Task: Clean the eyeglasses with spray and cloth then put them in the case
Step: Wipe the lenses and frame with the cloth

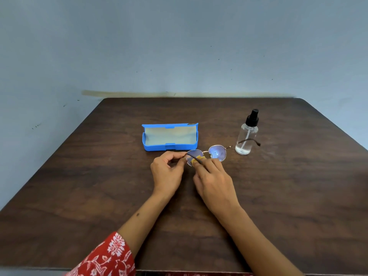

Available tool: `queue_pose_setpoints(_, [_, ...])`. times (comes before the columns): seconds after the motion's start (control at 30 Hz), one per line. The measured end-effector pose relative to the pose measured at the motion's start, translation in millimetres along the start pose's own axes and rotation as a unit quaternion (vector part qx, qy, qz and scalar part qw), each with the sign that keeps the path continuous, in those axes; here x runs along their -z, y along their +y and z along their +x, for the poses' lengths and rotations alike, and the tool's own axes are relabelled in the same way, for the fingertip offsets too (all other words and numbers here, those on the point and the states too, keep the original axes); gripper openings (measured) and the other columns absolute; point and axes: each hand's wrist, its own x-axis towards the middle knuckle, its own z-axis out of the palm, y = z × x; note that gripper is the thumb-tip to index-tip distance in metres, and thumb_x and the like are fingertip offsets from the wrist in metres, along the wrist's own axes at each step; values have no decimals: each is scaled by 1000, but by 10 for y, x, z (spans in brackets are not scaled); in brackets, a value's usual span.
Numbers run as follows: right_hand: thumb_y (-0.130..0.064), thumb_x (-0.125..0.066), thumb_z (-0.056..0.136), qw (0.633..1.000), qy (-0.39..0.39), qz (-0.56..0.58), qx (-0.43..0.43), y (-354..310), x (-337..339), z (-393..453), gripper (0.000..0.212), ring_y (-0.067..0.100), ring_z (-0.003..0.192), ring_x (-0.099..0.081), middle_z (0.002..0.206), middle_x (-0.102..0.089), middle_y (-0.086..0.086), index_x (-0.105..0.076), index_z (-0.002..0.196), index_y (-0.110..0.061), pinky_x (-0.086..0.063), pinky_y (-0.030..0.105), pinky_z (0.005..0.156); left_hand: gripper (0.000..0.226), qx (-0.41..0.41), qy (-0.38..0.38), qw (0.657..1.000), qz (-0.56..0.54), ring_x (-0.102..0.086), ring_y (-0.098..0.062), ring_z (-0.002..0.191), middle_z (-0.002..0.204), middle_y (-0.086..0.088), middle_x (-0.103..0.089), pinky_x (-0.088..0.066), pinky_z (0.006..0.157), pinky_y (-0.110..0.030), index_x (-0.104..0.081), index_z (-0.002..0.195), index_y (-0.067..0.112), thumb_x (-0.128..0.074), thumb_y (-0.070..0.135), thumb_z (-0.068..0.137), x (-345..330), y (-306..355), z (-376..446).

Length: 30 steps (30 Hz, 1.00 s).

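One pair of eyeglasses (211, 153) with two round lenses, one small yellow cloth (196, 158), one clear spray bottle (247, 137) with a black top, one blue case (169, 137) lying open, two hands, left (168, 170) and right (214, 181), one red patterned sleeve (107, 257), one dark wooden worktop (79, 196)

A dark wood-grain surface (278, 196) with rounded far corners fills the lower view. Behind the surface rises a pale blue-grey wall (179, 46) — flecked with small dark specks — and just above the surface's far edge a yellowish smear (123, 94) runs along that wall.
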Motion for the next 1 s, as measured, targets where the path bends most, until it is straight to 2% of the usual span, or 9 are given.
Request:
queue_pose_setpoints(0.1, [-16, -44, 79, 1000, -8, 7, 14, -20, 12, -17, 35, 23, 81, -62, 90, -67, 1, -72, 99, -10, -53, 30, 62, 15, 0, 2, 1000, -3, -68, -6, 75, 78, 5, -72, -53, 73, -20, -73, 76, 15, -72, 0, 75, 13, 3, -25])
queue_pose_setpoints(0.23, [-16, -43, 80, 1000, 7, 8, -26, -26, 23, -1, 35, 21, 80, -61, 91, -68, 3, -73, 96, -7, -54, 28, 57, 17, -15, 5, 1000, -3, -68, -6, 76, 78, 5, -72, -52, 73, -18, -73, 77, 16, -72, -1, 74, -2, 11, -23])
queue_pose_setpoints(0.37, [-15, -44, 79, 999, 9, 17, 38, -61, 0, 0, 38, 19, 84, -54, 94, -66, 3, -70, 106, -7, -49, 25, 66, 15, 8, 3, 1000, -24, -69, -11, 79, 80, 1, -72, -55, 75, -25, -73, 78, 14, -73, 0, 75, -1, -9, 1])
queue_pose_setpoints(0.43, [-15, -45, 78, 999, 17, 22, 41, -59, 13, 0, 40, 17, 86, -49, 94, -65, 2, -68, 108, -7, -45, 24, 67, 11, 10, 1, 999, -31, -69, -12, 78, 80, -3, -73, -55, 75, -25, -73, 79, 9, -72, -1, 75, -5, -4, 6])
queue_pose_setpoints(0.57, [-15, -44, 78, 999, 35, 26, -8, -30, 22, -4, 37, 19, 84, -55, 93, -66, 2, -71, 101, -8, -50, 26, 65, 12, -5, 0, 1000, -26, -68, -9, 78, 81, -2, -72, -52, 72, -16, -73, 79, 10, -73, -2, 74, -18, 5, 14])
queue_pose_setpoints(0.7, [-7, -58, 73, 989, 79, 86, -90, -12, 72, -24, 18, 20, 78, -58, 85, -68, 3, -71, 85, -8, -43, 22, 67, 10, 8, 16, 999, -27, -68, -11, 80, 83, -5, -72, -51, 71, -13, -72, 78, 7, -71, -3, 75, -22, -2, 16])
queue_pose_setpoints(0.8, [-1, -69, 67, 978, 63, 104, -171, 19, 98, -31, 19, 21, 75, -58, 79, -68, 1, -72, 84, -9, -43, 23, 61, 5, 22, 29, 998, -42, -68, -10, 79, 83, -7, -72, -52, 70, -15, -72, 77, 4, -72, -1, 75, -23, 3, 20])
queue_pose_setpoints(0.9, [-4, -67, 71, 968, 30, 109, -223, 34, 87, -17, 16, 21, 76, -58, 79, -68, 1, -73, 85, -9, -40, 22, 62, 4, 33, 27, 997, -57, -68, -8, 77, 82, -6, -72, -54, 73, -20, -72, 78, 2, -74, 1, 75, -25, 4, 19])
queue_pose_setpoints(1.0, [-8, -64, 76, 954, 29, 132, -266, 64, 82, -6, 16, 20, 78, -56, 82, -67, -1, -73, 88, -13, -36, 23, 65, 7, 30, 17, 998, -50, -68, -6, 76, 81, -2, -72, -53, 72, -19, -73, 81, 5, -74, 2, 75, -23, 15, 16])
